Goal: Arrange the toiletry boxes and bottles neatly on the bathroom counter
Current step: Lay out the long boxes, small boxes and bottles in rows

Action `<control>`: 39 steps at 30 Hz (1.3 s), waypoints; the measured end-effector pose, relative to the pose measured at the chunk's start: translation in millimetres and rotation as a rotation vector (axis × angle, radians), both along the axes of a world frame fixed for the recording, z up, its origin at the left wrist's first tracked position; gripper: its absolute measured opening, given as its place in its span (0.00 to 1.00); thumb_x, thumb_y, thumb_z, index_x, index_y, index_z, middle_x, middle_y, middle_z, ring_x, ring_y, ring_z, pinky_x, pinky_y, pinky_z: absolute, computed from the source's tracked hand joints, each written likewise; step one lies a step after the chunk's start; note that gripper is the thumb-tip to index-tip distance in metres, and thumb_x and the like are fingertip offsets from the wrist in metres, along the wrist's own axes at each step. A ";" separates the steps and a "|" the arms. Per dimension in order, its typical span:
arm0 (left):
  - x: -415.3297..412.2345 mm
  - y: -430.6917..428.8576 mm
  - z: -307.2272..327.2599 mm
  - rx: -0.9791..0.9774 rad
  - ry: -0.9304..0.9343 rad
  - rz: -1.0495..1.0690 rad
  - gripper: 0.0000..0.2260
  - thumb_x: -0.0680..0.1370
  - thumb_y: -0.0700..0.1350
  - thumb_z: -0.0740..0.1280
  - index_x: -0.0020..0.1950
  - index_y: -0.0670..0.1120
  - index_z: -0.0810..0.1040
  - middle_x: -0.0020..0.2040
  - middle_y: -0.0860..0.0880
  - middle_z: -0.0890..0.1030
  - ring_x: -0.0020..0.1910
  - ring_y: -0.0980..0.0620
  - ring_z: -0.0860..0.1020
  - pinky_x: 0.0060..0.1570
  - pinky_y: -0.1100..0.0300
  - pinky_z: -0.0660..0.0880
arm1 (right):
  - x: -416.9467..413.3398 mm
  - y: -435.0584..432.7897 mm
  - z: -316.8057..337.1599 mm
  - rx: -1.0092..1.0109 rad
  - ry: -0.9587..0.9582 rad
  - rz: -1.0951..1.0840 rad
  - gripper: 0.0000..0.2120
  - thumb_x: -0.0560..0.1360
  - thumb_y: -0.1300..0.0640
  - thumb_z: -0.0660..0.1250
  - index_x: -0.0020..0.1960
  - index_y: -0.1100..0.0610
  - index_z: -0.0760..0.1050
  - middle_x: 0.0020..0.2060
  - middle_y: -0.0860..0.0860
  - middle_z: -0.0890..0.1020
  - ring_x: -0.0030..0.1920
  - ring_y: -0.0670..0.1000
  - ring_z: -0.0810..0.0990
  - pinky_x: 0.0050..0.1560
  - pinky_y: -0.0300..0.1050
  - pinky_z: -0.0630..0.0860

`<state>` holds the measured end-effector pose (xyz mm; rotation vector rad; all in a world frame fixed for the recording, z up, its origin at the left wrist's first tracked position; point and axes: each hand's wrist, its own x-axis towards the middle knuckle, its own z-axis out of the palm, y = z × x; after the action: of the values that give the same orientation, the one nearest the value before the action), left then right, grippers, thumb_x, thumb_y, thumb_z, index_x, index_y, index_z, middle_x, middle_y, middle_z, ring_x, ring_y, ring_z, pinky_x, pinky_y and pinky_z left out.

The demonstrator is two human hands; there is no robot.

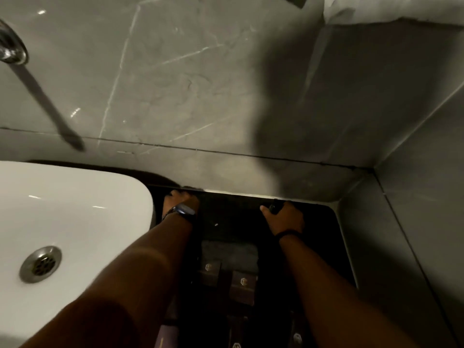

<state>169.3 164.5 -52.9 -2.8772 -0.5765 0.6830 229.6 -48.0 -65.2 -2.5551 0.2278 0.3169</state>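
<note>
A dark tray (324,217) lies on the counter between the sink and the side wall. Two dark boxes with gold logos, the left box (209,271) and the right box (243,285), stand in its middle, behind a dark folded cloth (229,252). Dim bottle tops (297,337) show at the bottom edge. My left hand (182,200), a watch on its wrist, curls its fingers over the tray's far left corner. My right hand (285,217) is closed around a small dark object (275,207) at the tray's far edge; what the object is cannot be made out.
A white sink (75,209) with a metal drain (41,264) fills the left. A chrome tap (37,91) juts from the grey marble wall (188,84) behind. A grey side wall (414,197) closes the right. White cloth (351,8) sits top right.
</note>
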 end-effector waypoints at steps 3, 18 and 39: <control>5.5 5.0 5.2 -0.032 -0.016 -0.019 0.16 0.82 0.43 0.56 0.67 0.47 0.75 0.68 0.45 0.76 0.67 0.42 0.73 0.63 0.50 0.71 | 11.2 4.7 -4.4 -0.041 0.020 0.004 0.20 0.73 0.50 0.69 0.57 0.64 0.77 0.58 0.63 0.80 0.61 0.62 0.78 0.57 0.52 0.75; -8.2 -139.2 26.3 -0.715 -0.347 0.027 0.12 0.73 0.45 0.70 0.57 0.48 0.79 0.57 0.42 0.82 0.58 0.40 0.80 0.55 0.53 0.77 | -39.7 -86.7 13.6 0.019 0.011 0.009 0.14 0.72 0.56 0.70 0.55 0.61 0.79 0.54 0.61 0.83 0.57 0.61 0.80 0.54 0.47 0.76; -55.7 -196.1 -21.8 -0.668 -0.426 -0.011 0.37 0.66 0.55 0.76 0.71 0.50 0.66 0.64 0.43 0.73 0.61 0.40 0.72 0.62 0.51 0.72 | -94.1 -126.0 2.2 0.012 -0.041 0.069 0.22 0.63 0.52 0.75 0.55 0.57 0.78 0.52 0.60 0.83 0.53 0.60 0.81 0.52 0.48 0.78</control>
<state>113.5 -31.5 -74.8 -3.6922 -0.4318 0.2843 135.5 -174.0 -63.1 -2.5590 0.1219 0.2912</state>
